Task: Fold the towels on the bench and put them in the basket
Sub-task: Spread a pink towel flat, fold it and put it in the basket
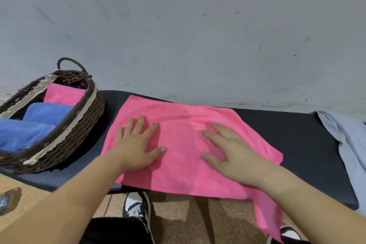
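I press left hand and right hand flat, fingers spread, grasping nothing, on pink towel spread across bench (smoothing before fold, I judge); basket just left.

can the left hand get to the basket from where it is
Probably yes: the left hand lies flat on the pink towel, and the open-topped basket stands right beside it on the bench, with nothing between them.
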Demonstrator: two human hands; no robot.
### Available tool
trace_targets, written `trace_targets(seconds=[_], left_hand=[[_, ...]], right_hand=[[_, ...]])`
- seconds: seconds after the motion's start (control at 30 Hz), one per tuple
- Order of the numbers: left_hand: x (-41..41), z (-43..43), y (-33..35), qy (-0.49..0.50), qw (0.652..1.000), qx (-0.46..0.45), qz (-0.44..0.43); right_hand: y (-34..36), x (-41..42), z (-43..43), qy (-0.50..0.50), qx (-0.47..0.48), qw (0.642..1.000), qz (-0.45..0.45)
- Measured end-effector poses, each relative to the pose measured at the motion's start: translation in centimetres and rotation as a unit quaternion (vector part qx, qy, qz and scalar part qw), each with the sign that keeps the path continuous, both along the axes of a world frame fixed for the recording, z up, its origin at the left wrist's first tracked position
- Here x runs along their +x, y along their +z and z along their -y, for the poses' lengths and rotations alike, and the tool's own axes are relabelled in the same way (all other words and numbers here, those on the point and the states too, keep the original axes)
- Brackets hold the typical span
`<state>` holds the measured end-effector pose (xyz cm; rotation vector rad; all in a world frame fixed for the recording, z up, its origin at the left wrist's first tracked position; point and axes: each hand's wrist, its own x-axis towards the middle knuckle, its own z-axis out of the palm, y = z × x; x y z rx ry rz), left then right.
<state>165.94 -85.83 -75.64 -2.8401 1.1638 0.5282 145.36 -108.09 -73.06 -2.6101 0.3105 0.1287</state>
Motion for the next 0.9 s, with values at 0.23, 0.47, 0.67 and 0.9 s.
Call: trace_targets(seconds=[0.23, 0.47, 0.67, 0.9], left_hand=[[-5.4, 7.6, 2.4, -0.126, 0.982, -0.135, 0.036], [-12.0, 17.4, 2.6, -0.236, 0.932, -0.276, -0.017], [-14.5, 21.7, 1.5, -0.302, 0.924, -0.230, -0.048], [-15.2, 21.9, 2.2, -0.297, 0.917, -0.256, -0.071]], right_hand=[[3.3, -7.3, 7.2, -0.272, -0.084, 0.952, -0.113], [0.5, -10.6, 8.3, -0.269, 0.013, 0.958, -0.101], [-1.2, -11.1, 8.2, -0.278, 0.033, 0.960, 0.007], [-0.5, -10.9, 8.6, -0.310, 0.156, 0.923, 0.164]])
